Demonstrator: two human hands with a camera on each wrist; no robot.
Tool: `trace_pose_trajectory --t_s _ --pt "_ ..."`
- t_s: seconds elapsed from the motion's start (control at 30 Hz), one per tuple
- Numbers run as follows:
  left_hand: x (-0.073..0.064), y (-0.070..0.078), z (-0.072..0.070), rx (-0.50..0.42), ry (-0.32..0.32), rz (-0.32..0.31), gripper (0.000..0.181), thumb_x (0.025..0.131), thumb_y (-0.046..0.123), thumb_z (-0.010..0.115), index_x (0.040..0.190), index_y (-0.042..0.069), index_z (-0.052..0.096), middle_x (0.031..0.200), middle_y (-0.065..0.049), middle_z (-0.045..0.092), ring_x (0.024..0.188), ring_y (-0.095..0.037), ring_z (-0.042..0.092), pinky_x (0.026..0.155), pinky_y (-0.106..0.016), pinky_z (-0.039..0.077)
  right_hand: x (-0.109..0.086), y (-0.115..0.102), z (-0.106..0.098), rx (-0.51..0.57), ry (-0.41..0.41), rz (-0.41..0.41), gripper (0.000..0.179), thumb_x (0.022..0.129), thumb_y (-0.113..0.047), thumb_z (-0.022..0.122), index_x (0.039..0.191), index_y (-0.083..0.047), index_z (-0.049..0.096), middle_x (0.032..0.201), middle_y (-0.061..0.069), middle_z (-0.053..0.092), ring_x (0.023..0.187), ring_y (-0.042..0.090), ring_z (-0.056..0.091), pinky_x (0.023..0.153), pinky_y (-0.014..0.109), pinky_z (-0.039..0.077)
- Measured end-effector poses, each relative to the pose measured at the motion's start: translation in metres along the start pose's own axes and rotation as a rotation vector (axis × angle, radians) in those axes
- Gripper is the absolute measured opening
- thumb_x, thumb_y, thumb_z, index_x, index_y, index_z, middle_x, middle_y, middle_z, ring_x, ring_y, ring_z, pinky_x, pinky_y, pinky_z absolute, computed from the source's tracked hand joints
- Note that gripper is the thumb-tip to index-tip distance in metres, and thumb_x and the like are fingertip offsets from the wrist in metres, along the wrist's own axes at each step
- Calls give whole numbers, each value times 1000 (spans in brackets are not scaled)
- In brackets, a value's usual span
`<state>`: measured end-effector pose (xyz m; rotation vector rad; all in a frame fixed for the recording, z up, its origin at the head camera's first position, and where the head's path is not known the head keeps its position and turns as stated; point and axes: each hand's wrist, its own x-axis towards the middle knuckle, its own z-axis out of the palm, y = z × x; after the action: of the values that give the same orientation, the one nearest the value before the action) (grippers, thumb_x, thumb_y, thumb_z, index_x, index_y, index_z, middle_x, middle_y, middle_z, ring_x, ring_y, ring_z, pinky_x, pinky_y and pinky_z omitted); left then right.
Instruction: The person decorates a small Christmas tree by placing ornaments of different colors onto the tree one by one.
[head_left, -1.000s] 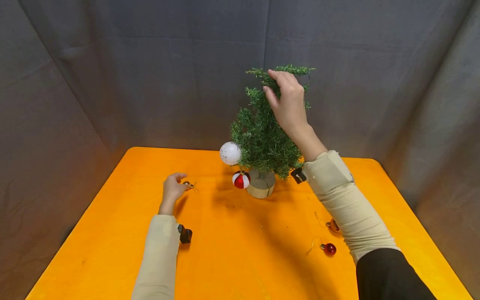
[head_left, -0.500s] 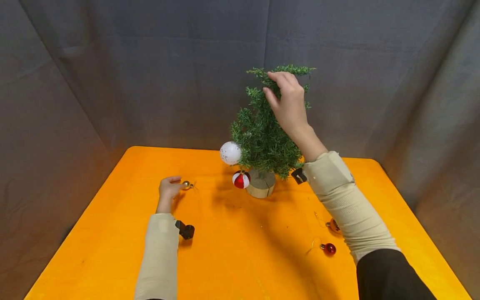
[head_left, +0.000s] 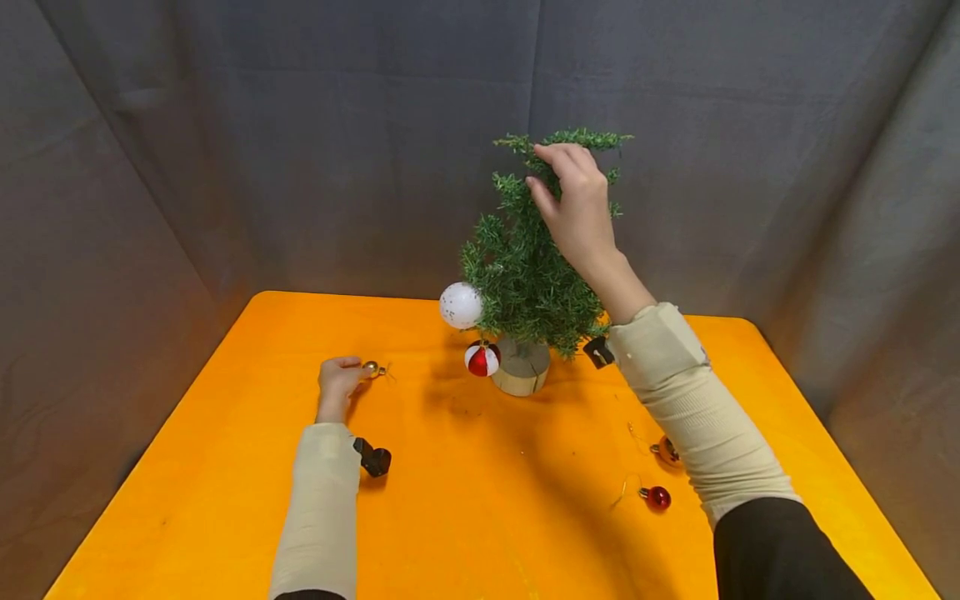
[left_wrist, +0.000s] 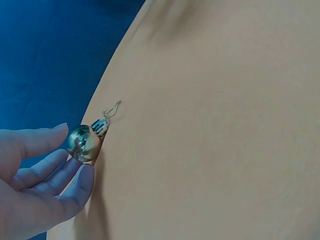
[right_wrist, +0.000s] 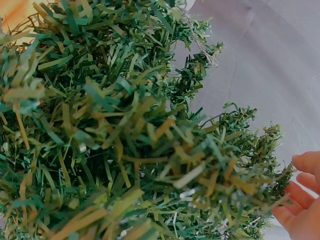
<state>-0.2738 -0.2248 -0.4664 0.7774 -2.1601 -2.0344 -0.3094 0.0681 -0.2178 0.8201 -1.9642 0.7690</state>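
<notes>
In the head view a small green Christmas tree (head_left: 517, 275) stands on a wooden base (head_left: 521, 372). My right hand (head_left: 579, 204) is at its top, thumb and fingers curled round the upper foliage; in the right wrist view the fingertips (right_wrist: 297, 197) touch a branch end. At the left, my left hand (head_left: 340, 387) is beside a small gold bauble (head_left: 371, 367). The left wrist view shows the gold bauble (left_wrist: 84, 143) between the thumb and curved fingers, with a slight gap at the thumb. A thin hanging loop (left_wrist: 113, 109) sticks out from its cap.
A white ball (head_left: 461, 305) and a red-and-white bauble (head_left: 482, 358) hang on the tree's left side. A red bauble (head_left: 657, 498) and an orange bauble (head_left: 667, 451) lie on the orange table (head_left: 450, 508), near the right forearm. Grey curtains (head_left: 337, 167) surround it.
My left hand has drawn slightly left, showing more of the gold bauble, then edged back beside it. The bauble lies in nearly the same spot. My right hand stays at the treetop.
</notes>
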Motion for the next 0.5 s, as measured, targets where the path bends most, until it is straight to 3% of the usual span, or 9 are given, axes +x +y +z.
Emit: trace_pose_trajectory --t_s 0.23,0.5 --pt "2 -1 5 53 43 23 40 81 -3 62 117 -14 50 117 -27 49 97 -32 51 84 -38 45 1 0 -1 3 -12 3 29 84 -5 61 111 6 58 106 19 56 102 28 50 88 32 41" --pt "2 -3 7 142 106 25 31 80 -3 62 108 -14 55 108 -27 51 100 -37 50 84 -40 44 2 -1 -1 3 -26 6 29 84 -5 61 112 6 58 106 19 56 102 28 50 87 31 41"
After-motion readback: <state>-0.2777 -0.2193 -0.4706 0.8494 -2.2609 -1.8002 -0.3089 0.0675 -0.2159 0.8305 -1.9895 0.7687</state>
